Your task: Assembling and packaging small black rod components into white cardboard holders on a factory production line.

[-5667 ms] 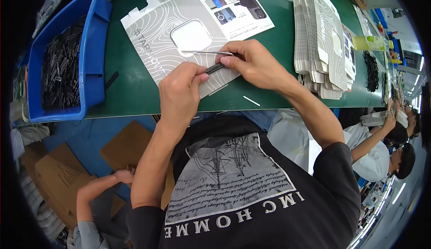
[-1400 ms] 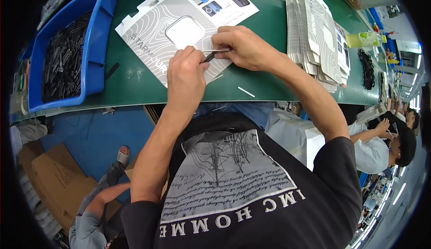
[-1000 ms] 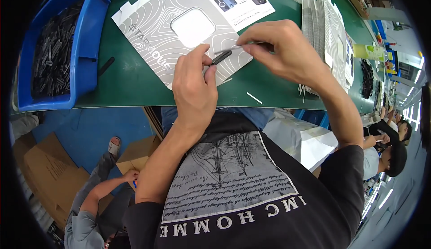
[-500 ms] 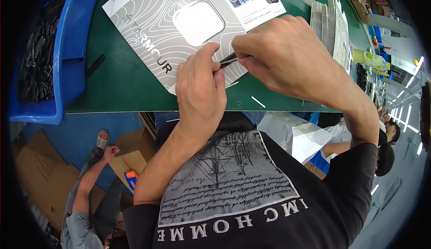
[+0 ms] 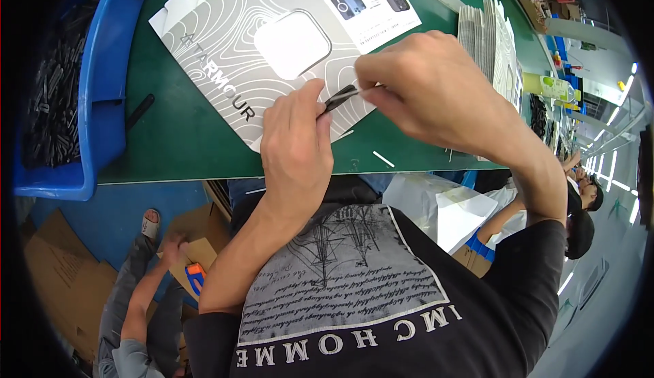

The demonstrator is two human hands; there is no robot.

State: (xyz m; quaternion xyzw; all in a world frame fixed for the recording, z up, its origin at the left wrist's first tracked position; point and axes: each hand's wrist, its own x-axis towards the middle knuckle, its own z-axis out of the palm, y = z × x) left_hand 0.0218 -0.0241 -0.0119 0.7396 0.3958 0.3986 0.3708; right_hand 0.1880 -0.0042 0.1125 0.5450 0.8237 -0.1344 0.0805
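My left hand (image 5: 294, 133) is closed on a small flat black strip (image 5: 340, 97), gripped at its near end between thumb and fingers. A pale line runs along the strip. My right hand (image 5: 436, 88) is in a pinch beside the strip's far end; a tiny pale bit shows at its fingertips, too small to name. Beneath both hands lies a flat grey-and-white printed cardboard package (image 5: 204, 48) with wavy lines and a rounded white window area. Another black strip (image 5: 140, 112) lies on the table left of the package.
A blue bin (image 5: 103, 92) of black strips stands at the left of the green table (image 5: 177, 150). Small white slivers (image 5: 383, 159) lie near the front edge. Stacked cards (image 5: 477, 41) stand at right. Another person's arm (image 5: 146, 286) is by cardboard boxes at lower left.
More of the black strip now shows between my hands, and my left fingers have shifted slightly toward me. The other person's hand at lower left has moved down a little.
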